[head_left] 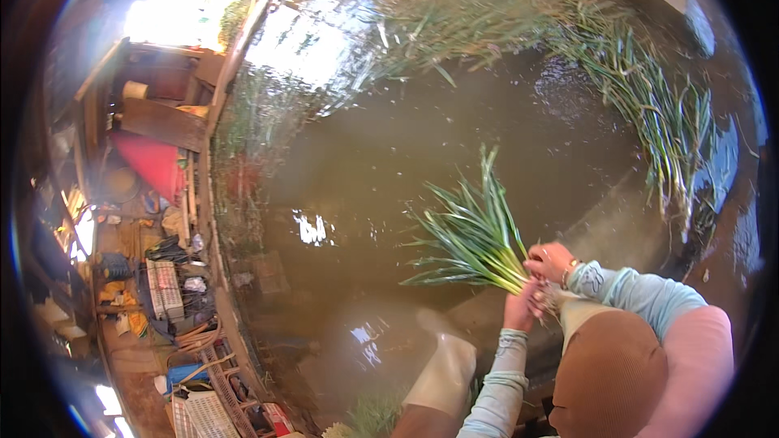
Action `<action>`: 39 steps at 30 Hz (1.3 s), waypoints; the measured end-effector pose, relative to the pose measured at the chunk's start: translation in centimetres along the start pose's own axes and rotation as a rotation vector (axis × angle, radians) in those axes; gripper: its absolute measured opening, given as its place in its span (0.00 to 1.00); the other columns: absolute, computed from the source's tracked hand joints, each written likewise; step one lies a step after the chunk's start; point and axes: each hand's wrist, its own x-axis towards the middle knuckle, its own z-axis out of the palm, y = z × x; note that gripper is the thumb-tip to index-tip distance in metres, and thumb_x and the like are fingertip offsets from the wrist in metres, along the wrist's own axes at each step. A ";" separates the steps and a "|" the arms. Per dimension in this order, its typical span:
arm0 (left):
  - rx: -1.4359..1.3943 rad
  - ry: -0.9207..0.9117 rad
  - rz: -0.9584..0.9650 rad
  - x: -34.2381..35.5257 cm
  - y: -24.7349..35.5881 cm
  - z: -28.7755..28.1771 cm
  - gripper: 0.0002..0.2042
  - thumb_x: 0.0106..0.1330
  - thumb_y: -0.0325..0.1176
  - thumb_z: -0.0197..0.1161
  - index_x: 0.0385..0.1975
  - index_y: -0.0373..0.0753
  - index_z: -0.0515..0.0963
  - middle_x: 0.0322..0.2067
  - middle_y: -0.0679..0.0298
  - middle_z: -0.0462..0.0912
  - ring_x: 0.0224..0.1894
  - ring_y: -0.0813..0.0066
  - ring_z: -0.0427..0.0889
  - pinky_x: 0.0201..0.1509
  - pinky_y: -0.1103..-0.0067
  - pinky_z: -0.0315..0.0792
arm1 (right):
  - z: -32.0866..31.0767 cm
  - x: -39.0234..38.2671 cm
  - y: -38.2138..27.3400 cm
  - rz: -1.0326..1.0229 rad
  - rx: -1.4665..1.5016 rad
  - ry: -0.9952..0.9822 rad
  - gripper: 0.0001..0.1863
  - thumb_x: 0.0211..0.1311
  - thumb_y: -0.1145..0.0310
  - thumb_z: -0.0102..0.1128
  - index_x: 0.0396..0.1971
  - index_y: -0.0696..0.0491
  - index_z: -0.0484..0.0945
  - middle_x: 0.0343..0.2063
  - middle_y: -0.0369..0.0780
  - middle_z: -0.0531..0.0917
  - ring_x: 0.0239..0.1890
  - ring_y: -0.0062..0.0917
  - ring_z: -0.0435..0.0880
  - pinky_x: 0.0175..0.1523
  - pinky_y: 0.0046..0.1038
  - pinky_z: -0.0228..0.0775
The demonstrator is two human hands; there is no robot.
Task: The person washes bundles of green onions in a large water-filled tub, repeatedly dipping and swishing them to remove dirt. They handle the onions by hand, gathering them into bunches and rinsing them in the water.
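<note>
A bunch of green onions (483, 245), dark green leaves fanned out toward the upper left, is held above brown water. My left hand (520, 307) is closed around its pale lower stalks, and stringy roots (561, 298) stick out beyond the fingers. Close above it, my right hand (552, 263) has its fingers pinched together at the upper edge of the bunch, where an outer stalk runs into them. Any finer detail between those fingertips is hidden. Both forearms wear light blue sleeves, and a bracelet circles the right wrist.
Muddy water (389, 186) spreads in front of me. Long green stalks (641, 97) float along its far and right edges. My brown-covered knee (608, 373) is beside my right arm. On the left, a ledge (231, 308) borders clutter with a white basket (165, 288) and a red cloth (150, 164).
</note>
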 end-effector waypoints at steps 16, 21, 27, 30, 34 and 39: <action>0.098 0.019 -0.100 0.8 3.7 -5.4 0.15 0.65 0.29 0.53 0.48 0.28 0.69 0.29 0.59 0.77 0.20 0.80 0.71 0.16 0.87 0.63 | -9.6 1.0 11.2 0.365 -0.751 -0.205 0.16 0.59 0.61 0.51 0.42 0.50 0.80 0.40 0.48 0.83 0.44 0.43 0.81 0.45 0.42 0.74; 0.072 -0.034 -0.173 1.8 3.2 -6.6 0.19 0.64 0.26 0.56 0.54 0.34 0.64 0.38 0.53 0.78 0.28 0.74 0.77 0.18 0.83 0.69 | -11.0 -4.4 9.9 0.064 -0.723 -0.479 0.19 0.57 0.62 0.53 0.49 0.47 0.77 0.37 0.48 0.83 0.41 0.42 0.82 0.45 0.40 0.74; 0.164 0.015 -0.243 5.6 2.5 -12.2 0.05 0.66 0.26 0.55 0.38 0.33 0.73 0.24 0.61 0.76 0.26 0.75 0.75 0.19 0.83 0.66 | -14.6 -8.0 10.0 0.107 -0.806 0.125 0.08 0.58 0.65 0.50 0.30 0.52 0.74 0.23 0.44 0.81 0.26 0.41 0.81 0.29 0.41 0.72; -0.383 0.068 -0.518 6.4 4.7 -14.6 0.12 0.63 0.35 0.50 0.16 0.47 0.61 0.14 0.70 0.59 0.15 0.76 0.59 0.17 0.75 0.55 | -14.5 -10.2 12.4 0.250 -0.467 0.106 0.12 0.59 0.63 0.46 0.21 0.53 0.73 0.18 0.45 0.77 0.22 0.42 0.76 0.29 0.40 0.69; 0.237 0.175 -0.079 3.8 6.6 -9.8 0.06 0.64 0.29 0.56 0.28 0.35 0.75 0.24 0.57 0.78 0.20 0.71 0.77 0.18 0.77 0.72 | -14.8 -12.9 14.8 0.225 -0.790 0.031 0.13 0.56 0.66 0.47 0.16 0.54 0.75 0.19 0.47 0.80 0.27 0.41 0.82 0.28 0.41 0.72; -0.072 -0.111 0.125 -1.2 6.6 -1.3 0.08 0.69 0.30 0.49 0.43 0.34 0.69 0.42 0.56 0.77 0.47 0.66 0.76 0.56 0.69 0.70 | -20.6 -15.8 16.5 0.458 -0.731 0.649 0.11 0.63 0.60 0.48 0.31 0.52 0.74 0.20 0.46 0.79 0.25 0.47 0.79 0.31 0.44 0.71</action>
